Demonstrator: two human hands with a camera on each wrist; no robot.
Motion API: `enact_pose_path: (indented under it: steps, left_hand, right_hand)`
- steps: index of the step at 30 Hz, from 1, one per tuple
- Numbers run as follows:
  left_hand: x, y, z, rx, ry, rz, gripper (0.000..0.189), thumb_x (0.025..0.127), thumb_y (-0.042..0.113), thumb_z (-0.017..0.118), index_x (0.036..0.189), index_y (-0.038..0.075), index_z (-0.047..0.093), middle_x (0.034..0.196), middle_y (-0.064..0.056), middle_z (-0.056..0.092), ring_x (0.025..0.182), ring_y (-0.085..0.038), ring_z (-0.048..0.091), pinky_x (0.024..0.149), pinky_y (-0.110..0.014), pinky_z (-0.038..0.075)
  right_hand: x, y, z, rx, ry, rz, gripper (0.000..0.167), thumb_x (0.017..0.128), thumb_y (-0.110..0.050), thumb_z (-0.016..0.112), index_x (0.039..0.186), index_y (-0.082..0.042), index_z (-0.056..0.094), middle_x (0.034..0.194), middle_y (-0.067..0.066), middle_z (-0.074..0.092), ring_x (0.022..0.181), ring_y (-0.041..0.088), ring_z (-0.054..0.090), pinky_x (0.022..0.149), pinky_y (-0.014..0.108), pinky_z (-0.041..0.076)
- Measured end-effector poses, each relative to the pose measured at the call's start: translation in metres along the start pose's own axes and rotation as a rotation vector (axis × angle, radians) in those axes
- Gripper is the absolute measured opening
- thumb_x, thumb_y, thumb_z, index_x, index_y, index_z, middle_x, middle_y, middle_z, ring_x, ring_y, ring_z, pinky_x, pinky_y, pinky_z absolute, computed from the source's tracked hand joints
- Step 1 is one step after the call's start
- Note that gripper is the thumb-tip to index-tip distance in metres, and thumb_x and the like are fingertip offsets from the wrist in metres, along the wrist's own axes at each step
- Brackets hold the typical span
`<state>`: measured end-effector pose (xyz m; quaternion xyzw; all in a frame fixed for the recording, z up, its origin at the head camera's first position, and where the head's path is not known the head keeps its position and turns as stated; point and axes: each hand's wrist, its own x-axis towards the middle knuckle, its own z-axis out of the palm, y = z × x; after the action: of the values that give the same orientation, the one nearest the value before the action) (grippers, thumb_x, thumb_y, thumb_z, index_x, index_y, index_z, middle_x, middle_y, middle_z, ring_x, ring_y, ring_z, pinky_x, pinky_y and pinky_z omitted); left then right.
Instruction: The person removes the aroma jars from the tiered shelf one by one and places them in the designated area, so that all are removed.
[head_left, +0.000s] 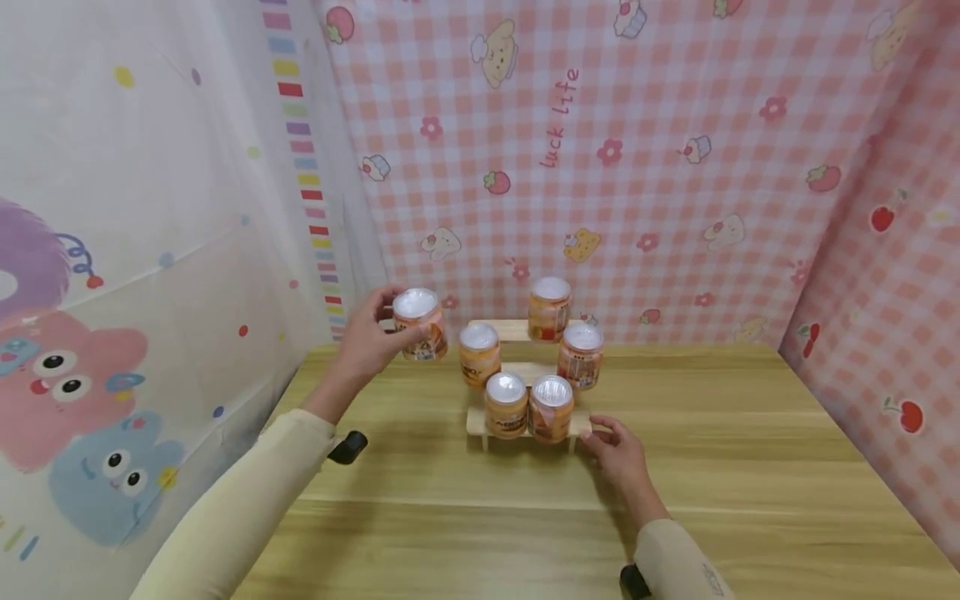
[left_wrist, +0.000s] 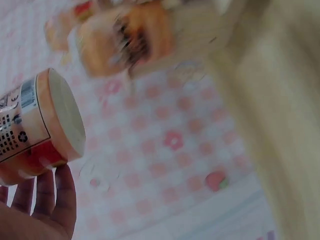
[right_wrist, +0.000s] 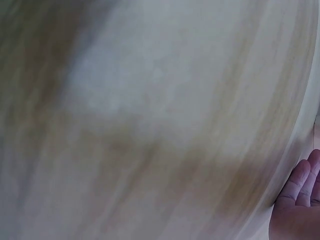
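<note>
My left hand [head_left: 372,333] grips a small orange-labelled can [head_left: 420,325] with a silver lid, holding it upright and raised to the left of a stepped wooden rack [head_left: 476,423]. In the left wrist view, fingers [left_wrist: 65,195] wrap the can [left_wrist: 25,130], whose pale base shows. On the rack's lowest step, two like cans stand side by side, one left [head_left: 506,407] and one right [head_left: 551,410]. Two more, a left can [head_left: 480,357] and a right can [head_left: 581,358], stand apart on the middle step. One can [head_left: 550,310] is on top. My right hand [head_left: 621,454] touches the lowest step's right end with extended fingers.
The rack stands on a wood-grain table [head_left: 720,467]. A pink checked cloth [head_left: 645,200] hangs behind, and another covers the right side. A white cartoon-printed sheet [head_left: 187,333] hangs at the left. Most of the right wrist view is blurred wood grain.
</note>
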<state>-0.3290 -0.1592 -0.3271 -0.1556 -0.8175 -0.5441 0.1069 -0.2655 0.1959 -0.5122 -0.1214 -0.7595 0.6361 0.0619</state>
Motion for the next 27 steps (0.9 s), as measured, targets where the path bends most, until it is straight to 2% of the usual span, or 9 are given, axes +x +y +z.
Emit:
enact_pose_path:
  steps: [3,7,13,15,18,21,22,25,27]
  left_hand:
    - [-0.025,-0.011,0.006,0.002,-0.022,-0.012,0.071,0.079,0.029,0.085,0.137,0.010,0.050,0.121,-0.013,0.057,0.105,-0.028,0.056,0.080,-0.041,0.053]
    - [-0.055,-0.027,0.021,-0.028,-0.040,0.014,0.067,0.079,0.022,0.085,0.136,0.007,0.052,0.118,-0.014,0.059,0.104,-0.028,0.056,0.083,-0.041,0.052]
    - [-0.091,-0.045,0.046,-0.062,-0.068,0.013,0.062,0.079,0.017,0.084,0.132,0.006,0.054,0.117,-0.011,0.061,0.107,-0.024,0.055,0.084,-0.039,0.052]
    - [-0.099,-0.050,0.054,-0.075,-0.076,-0.004,0.061,0.079,0.017,0.085,0.132,0.007,0.054,0.118,-0.010,0.061,0.109,-0.024,0.055,0.085,-0.041,0.051]
    - [-0.109,-0.045,0.065,-0.089,-0.072,-0.044,0.061,0.078,0.011,0.085,0.130,0.004,0.055,0.116,-0.009,0.062,0.109,-0.024,0.055,0.086,-0.043,0.051]
    - [-0.116,-0.052,0.076,-0.122,-0.061,-0.087,0.062,0.077,0.004,0.084,0.131,0.000,0.054,0.117,-0.010,0.062,0.110,-0.026,0.055,0.087,-0.045,0.050]
    - [-0.118,-0.054,0.079,-0.127,-0.058,-0.096,0.063,0.077,0.002,0.083,0.132,-0.001,0.053,0.117,-0.010,0.061,0.110,-0.026,0.055,0.087,-0.043,0.050]
    - [-0.122,-0.074,0.090,-0.140,-0.069,-0.104,0.066,0.076,0.004,0.085,0.133,0.002,0.053,0.119,-0.009,0.060,0.111,-0.027,0.054,0.086,-0.040,0.050]
    - [-0.125,-0.079,0.095,-0.142,-0.088,-0.103,0.067,0.076,0.007,0.086,0.133,0.001,0.053,0.119,-0.009,0.060,0.110,-0.026,0.054,0.085,-0.037,0.050]
  right_hand:
    - [0.000,-0.001,0.001,-0.001,-0.006,0.002,0.036,0.096,-0.007,0.066,0.128,0.005,0.057,0.112,0.026,0.066,0.081,0.016,0.067,0.061,0.025,0.050]
    - [-0.001,-0.003,0.002,0.001,-0.007,-0.004,0.036,0.096,-0.008,0.066,0.128,0.006,0.056,0.112,0.027,0.066,0.082,0.017,0.067,0.061,0.025,0.050]
    - [-0.002,-0.003,0.000,0.014,-0.008,-0.011,0.037,0.096,-0.007,0.066,0.128,0.008,0.055,0.112,0.028,0.065,0.079,0.014,0.065,0.059,0.024,0.049]
    - [-0.002,-0.003,-0.001,0.015,-0.008,-0.012,0.038,0.096,-0.007,0.066,0.128,0.008,0.055,0.112,0.028,0.065,0.078,0.014,0.065,0.059,0.024,0.049]
    - [-0.001,-0.004,-0.002,0.020,-0.008,-0.013,0.038,0.095,-0.007,0.066,0.128,0.008,0.055,0.111,0.027,0.066,0.079,0.015,0.066,0.059,0.024,0.050]
    - [-0.001,-0.004,-0.002,0.020,-0.008,-0.010,0.037,0.095,-0.006,0.066,0.128,0.008,0.055,0.109,0.025,0.067,0.079,0.015,0.066,0.060,0.024,0.050]
    - [-0.001,-0.004,-0.001,0.021,-0.009,-0.008,0.037,0.095,-0.006,0.066,0.128,0.008,0.055,0.108,0.024,0.067,0.079,0.015,0.066,0.060,0.024,0.050]
    - [-0.002,-0.005,-0.001,0.022,-0.016,0.005,0.037,0.095,-0.006,0.066,0.128,0.007,0.055,0.110,0.024,0.066,0.079,0.013,0.065,0.062,0.025,0.051]
    - [-0.004,-0.005,0.000,0.022,-0.020,0.015,0.037,0.095,-0.006,0.066,0.129,0.007,0.055,0.112,0.025,0.066,0.079,0.013,0.065,0.063,0.026,0.052]
